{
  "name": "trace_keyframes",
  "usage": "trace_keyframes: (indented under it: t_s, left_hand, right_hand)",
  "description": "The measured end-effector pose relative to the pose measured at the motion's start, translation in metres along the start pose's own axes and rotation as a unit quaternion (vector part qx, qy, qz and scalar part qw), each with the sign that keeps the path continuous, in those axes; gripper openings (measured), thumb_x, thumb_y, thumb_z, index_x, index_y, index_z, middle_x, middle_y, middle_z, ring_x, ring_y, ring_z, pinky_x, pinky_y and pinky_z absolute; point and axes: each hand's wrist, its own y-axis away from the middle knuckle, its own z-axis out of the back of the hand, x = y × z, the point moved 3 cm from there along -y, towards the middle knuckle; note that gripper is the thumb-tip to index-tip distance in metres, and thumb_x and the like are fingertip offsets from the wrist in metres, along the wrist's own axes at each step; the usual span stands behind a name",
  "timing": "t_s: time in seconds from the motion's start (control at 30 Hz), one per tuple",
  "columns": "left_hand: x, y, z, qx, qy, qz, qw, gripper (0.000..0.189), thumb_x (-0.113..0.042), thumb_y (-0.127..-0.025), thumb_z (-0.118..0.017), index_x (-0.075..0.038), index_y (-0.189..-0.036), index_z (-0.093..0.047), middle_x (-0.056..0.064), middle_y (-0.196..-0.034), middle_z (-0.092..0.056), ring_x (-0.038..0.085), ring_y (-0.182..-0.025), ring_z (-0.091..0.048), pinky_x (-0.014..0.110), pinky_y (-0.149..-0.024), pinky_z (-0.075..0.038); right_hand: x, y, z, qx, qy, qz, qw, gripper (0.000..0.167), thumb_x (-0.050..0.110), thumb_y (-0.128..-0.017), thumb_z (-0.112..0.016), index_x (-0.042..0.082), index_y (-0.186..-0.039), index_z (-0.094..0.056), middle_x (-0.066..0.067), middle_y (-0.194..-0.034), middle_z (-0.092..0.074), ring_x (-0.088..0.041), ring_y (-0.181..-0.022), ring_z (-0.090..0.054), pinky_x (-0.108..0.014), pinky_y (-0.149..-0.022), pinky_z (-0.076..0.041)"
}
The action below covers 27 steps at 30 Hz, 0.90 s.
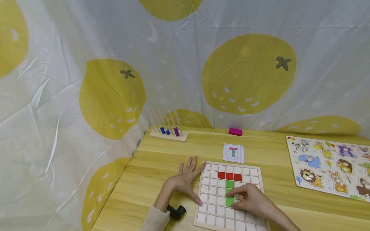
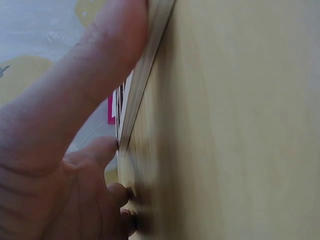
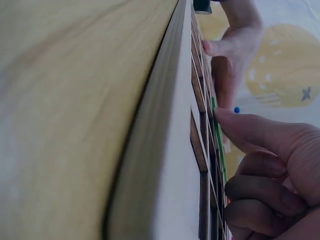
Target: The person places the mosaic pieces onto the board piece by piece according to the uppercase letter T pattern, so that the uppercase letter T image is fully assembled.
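Note:
A wooden grid board (image 1: 212,199) with white squares lies on the table; a row of red tiles (image 1: 229,176) and a column of green tiles (image 1: 229,183) below it form a T. My right hand (image 1: 251,199) is over the column, index finger and thumb at opposite edges of the lowest green tile (image 1: 229,202), which sits in the grid. In the right wrist view the thumb (image 3: 250,127) touches the green edge; the other fingers are curled. My left hand (image 1: 185,181) lies spread along the board's left side, thumb and index fingertip touching its edge.
Behind the board lies a pattern card (image 1: 233,157) with a small T. A peg stand (image 1: 170,136) with blue and purple beads is at the back left, a magenta block (image 1: 235,132) at the back. At right lies an animal puzzle board (image 1: 326,168). A lemon-print curtain (image 1: 179,64) hangs behind.

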Motion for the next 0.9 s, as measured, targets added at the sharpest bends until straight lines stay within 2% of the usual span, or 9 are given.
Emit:
trace_keyframes:
  t_s: [0.57, 0.9]
  left_hand:
    - [0.001, -0.001, -0.003, 0.0, -0.004, -0.001, 1.0, 0.143, -0.05, -0.065, -0.096, -0.026, -0.168, 0.0, 0.018, -0.172, 0.021, 0.038, -0.159, 0.021, 0.066, -0.126, 0.013]
    - [0.0, -0.002, -0.002, -0.001, -0.006, -0.002, 1.0, 0.144, -0.051, -0.064, -0.096, -0.026, -0.168, 0.001, 0.017, -0.171, 0.022, 0.038, -0.159, 0.023, 0.066, -0.126, 0.013]
  right_hand:
    - [-0.01, 0.002, -0.005, -0.008, -0.015, -0.009, 0.9998, 0.022, 0.02, -0.081, -0.088, 0.016, -0.102, -0.084, 0.013, -0.057, -0.039, 0.005, -0.054, -0.035, -0.016, -0.052, -0.032]
    - [-0.014, 0.001, -0.003, -0.008, -0.026, 0.0, 0.9996, 0.023, 0.021, -0.08, -0.089, 0.015, -0.101, -0.083, 0.014, -0.057, -0.038, 0.006, -0.054, -0.034, -0.015, -0.052, -0.031]
